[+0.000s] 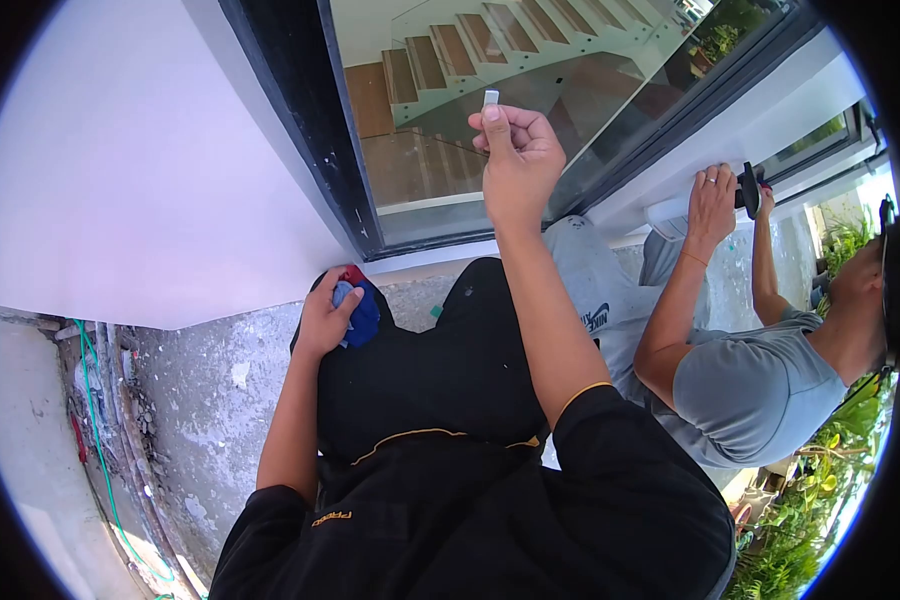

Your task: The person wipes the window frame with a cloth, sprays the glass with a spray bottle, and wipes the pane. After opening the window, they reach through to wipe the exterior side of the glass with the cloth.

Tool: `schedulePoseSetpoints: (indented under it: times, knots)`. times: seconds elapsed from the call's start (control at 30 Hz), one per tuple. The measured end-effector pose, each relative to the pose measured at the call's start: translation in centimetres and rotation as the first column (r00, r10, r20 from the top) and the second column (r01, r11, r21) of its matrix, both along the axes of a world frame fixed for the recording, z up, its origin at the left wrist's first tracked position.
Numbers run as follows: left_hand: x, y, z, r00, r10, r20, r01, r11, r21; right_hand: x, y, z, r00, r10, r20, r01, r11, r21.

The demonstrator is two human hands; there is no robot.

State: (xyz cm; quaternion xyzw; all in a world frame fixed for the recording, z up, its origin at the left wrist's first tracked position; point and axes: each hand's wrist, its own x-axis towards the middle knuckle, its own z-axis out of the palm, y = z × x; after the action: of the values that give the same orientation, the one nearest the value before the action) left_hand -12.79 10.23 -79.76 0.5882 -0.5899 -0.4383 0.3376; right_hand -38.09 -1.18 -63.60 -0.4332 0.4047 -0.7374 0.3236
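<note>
Wall: white, plain, at far left, ending in a rough concrete ledge below.
Cables: green and grey, running along the concrete floor at lower left.
Left hand: low, on the knee, clenched around a cloth.
Cloth: blue with a red edge, bunched in the left palm, thumb pressed over it, partly sticking out past the fingers.
Frame: black, slanting beside the wall, bordering the glass.
Glass: large pane, reflecting wooden stairs, directly behind the raised right hand.
Right hand: raised at arm's length, pinching a blade between thumb and forefinger, other fingers curled in.
Blade: small, pale, flat, poking up just above the fingertips, touching or very close to the glass; cannot tell which.
Co-worker's hand: at right, ring on one finger, resting on the white sill beside a black tool.
Tool: dark, gripped by the co-worker's other hand, pressed near the sill.
Sill: white band under the next window.
Plants: green, at far right edge.
</note>
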Motion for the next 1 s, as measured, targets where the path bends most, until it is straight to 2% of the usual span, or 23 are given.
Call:
schedulePoseSetpoints:
  times: [0.1,0.13,0.23,0.27,0.37,0.47,0.57,0.67,0.77,0.8,0.9,1.0]
  knots:
    - [0.3,0.0,-1.3,0.997,0.033,-0.074,-0.039,0.996,-0.075,-0.3,0.6,-2.1,0.999,-0.012,-0.037,0.015,0.996,0.092]
    - [0.2,0.0,-1.4,0.999,0.036,-0.015,-0.038,0.987,-0.156,-0.3,0.7,-2.4,0.999,-0.018,-0.046,0.023,0.994,0.108]
    - [0.0,0.1,-0.2,0.999,0.007,0.032,-0.005,0.998,-0.063,-0.2,-0.1,-0.8,1.0,0.015,-0.026,-0.016,1.0,-0.018]
    - [0.1,0.2,0.2,0.999,-0.001,-0.032,0.001,1.0,-0.012,0.0,0.0,-0.3,0.999,0.001,-0.05,-0.001,1.0,-0.004]
    - [0.6,0.1,-1.1,0.996,0.044,-0.072,-0.045,0.999,-0.004,0.0,0.5,-2.3,1.0,0.005,-0.028,-0.003,0.998,0.069]
    - [0.3,0.0,-1.2,1.0,0.021,-0.015,-0.023,0.989,-0.147,-0.6,0.4,-3.8,0.998,-0.007,-0.067,0.016,0.991,0.131]
    - [0.6,0.0,-0.9,0.993,0.037,-0.11,-0.035,0.999,0.018,-0.7,-0.1,-1.1,0.999,-0.018,-0.05,0.018,1.0,0.0]
    - [0.7,-0.1,-1.4,0.992,0.04,-0.12,-0.041,0.999,0.001,-0.5,0.5,-2.6,0.998,-0.022,-0.061,0.027,0.996,0.08]
    - [0.4,0.0,-0.6,0.999,0.041,0.013,-0.04,0.996,-0.078,-0.9,1.0,-6.5,0.997,-0.02,-0.08,0.034,0.984,0.177]
    - [0.5,-0.2,-0.7,0.999,0.041,-0.01,-0.042,0.996,-0.084,-0.8,1.2,-6.3,0.996,-0.024,-0.085,0.042,0.976,0.213]
    - [0.3,0.0,-0.8,0.996,0.035,-0.083,-0.038,0.999,-0.035,-1.1,0.3,-5.0,0.998,-0.022,-0.055,0.027,0.996,0.085]
    - [0.1,0.0,0.2,0.987,0.052,-0.15,-0.044,0.998,0.052,-0.9,0.6,-5.0,0.997,-0.004,-0.071,0.01,0.996,0.087]
